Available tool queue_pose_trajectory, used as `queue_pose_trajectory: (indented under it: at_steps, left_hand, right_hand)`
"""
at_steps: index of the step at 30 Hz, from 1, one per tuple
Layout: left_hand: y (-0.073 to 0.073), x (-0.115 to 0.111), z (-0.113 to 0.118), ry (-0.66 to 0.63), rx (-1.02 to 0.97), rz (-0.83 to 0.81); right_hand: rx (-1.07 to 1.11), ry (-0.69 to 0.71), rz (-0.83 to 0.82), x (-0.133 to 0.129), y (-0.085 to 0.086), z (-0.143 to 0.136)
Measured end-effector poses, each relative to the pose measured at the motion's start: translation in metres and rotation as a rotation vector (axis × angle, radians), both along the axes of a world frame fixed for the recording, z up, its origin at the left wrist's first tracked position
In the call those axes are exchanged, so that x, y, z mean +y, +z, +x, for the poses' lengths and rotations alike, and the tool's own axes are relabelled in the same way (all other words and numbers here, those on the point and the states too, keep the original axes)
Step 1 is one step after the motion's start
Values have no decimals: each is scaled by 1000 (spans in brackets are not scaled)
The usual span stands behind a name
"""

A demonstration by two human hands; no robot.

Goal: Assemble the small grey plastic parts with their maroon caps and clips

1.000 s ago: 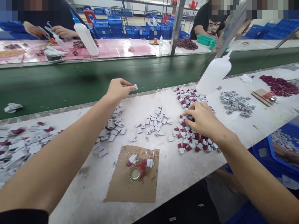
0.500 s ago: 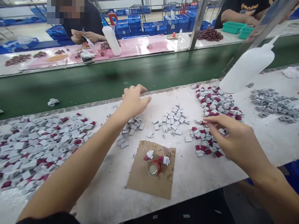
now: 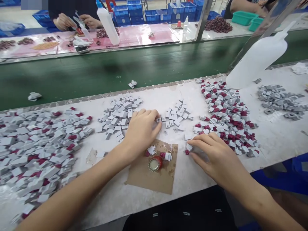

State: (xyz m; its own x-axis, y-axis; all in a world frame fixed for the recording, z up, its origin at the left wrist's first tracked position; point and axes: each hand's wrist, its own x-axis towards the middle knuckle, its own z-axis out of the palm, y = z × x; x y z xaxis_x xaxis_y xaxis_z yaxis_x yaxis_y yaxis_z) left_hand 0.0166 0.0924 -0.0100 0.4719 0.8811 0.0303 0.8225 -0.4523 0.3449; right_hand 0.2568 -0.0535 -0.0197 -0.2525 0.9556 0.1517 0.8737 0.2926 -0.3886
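The left hand is curled low over the table, with a grey block at its thumb and forefinger — whether it is pinched or merely touched cannot be told. By the right hand a grey-and-maroon piece is pinched between thumb and fingertips, just beside the cardboard sheet.

For clean handling, each part is probably best gripped by its sides, with its end faces left uncovered, and a single block drawn from the edge of the small grey cluster so that its neighbours are not dragged along. A light grip would seem enough for parts this small.

On the cardboard a bottle cap lies between the hands, near two more grey-and-maroon pieces; wet-looking spots are seen there, and the cap could be knocked by a low wrist. The right hand is bordered by a mixed heap, from which pieces might be swept by the forearm. Beyond it, a white squeeze bottle is leaned beside the green belt.
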Motion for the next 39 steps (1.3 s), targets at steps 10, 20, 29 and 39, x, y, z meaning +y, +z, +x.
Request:
queue_pose_trajectory:
  at_steps: [10, 20, 29, 39]
  left_hand:
    - [25, -72, -73, 227, -212, -72]
    - [-27, -140, -105, 399, -248, -43]
    - [-16, -141, -114, 289, -303, -155]
    - [-14, -134, -105, 337, -318, -176]
  right_hand:
    - [158, -24, -129, -27, -3, -12]
    - [229, -151, -65, -46, -11, -20]
    - [398, -65, -78, -50, -12, -11]
    - [441, -89, -67, -48, -13, -13]
